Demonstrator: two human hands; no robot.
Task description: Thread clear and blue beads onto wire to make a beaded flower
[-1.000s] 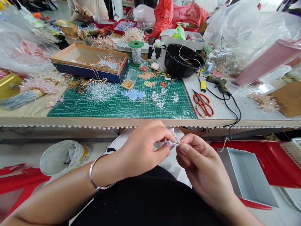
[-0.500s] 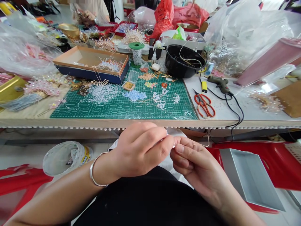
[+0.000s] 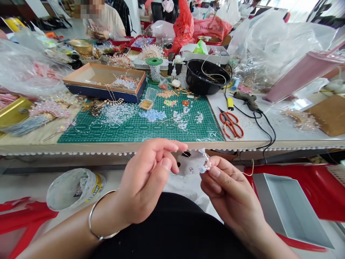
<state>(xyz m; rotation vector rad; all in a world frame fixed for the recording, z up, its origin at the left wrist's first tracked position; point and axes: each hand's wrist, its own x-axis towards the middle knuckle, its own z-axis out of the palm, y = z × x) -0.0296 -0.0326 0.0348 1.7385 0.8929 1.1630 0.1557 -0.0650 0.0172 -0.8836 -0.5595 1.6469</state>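
Between the thumb and fingers of my right hand (image 3: 229,190) is a small beaded sprig (image 3: 206,163) of clear beads and pale blue petals. A thin wire trails behind that hand. My left hand (image 3: 151,176) is apart from the sprig, to its left, fingers stretched and parted, with nothing seen in it. Ahead on the green cutting mat (image 3: 129,135) lie clear beads (image 3: 115,113), pale blue petal pieces (image 3: 152,115) and several finished-looking sprigs (image 3: 181,118). A small clear box (image 3: 146,104) holds gold beads.
Red-handled scissors (image 3: 231,124), a glue gun (image 3: 248,100) and its cable lie right of the mat. Behind it stand a cardboard box (image 3: 81,91), a bead spool (image 3: 154,70) and a black bowl (image 3: 207,81). A person (image 3: 105,21) sits across the table. A bucket (image 3: 72,190) is below left.
My left hand has come away from the right and opened, moving left. The beaded sprig in my right hand now shows. The view has tilted up slightly.
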